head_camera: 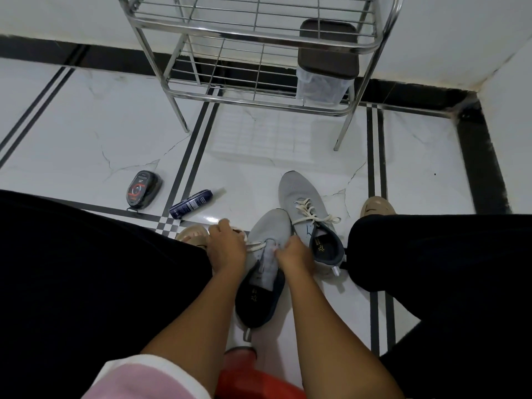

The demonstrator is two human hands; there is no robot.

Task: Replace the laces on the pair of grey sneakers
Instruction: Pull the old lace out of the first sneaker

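Both hands, left hand [226, 245] and right hand [291, 253], pinch the lace [257, 245] on the near sneaker [266, 254] (mostly unlaced); far sneaker [305, 208] beyond them remains laced.

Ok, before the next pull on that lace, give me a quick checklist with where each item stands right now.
1. Left hand grips the cream lace: ok, the lace runs taut from it.
2. Right hand steadies the near sneaker at its eyelets: ok, though whether its fingers pinch lace cannot tell.
3. Near sneaker flat on the floor: ok.
4. Lace free of the lower eyelets: ok, only the top row looks threaded.
5. Far sneaker unlaced: not ok, fully laced and tied.
6. Replacement laces in sight: not ok, none visible.
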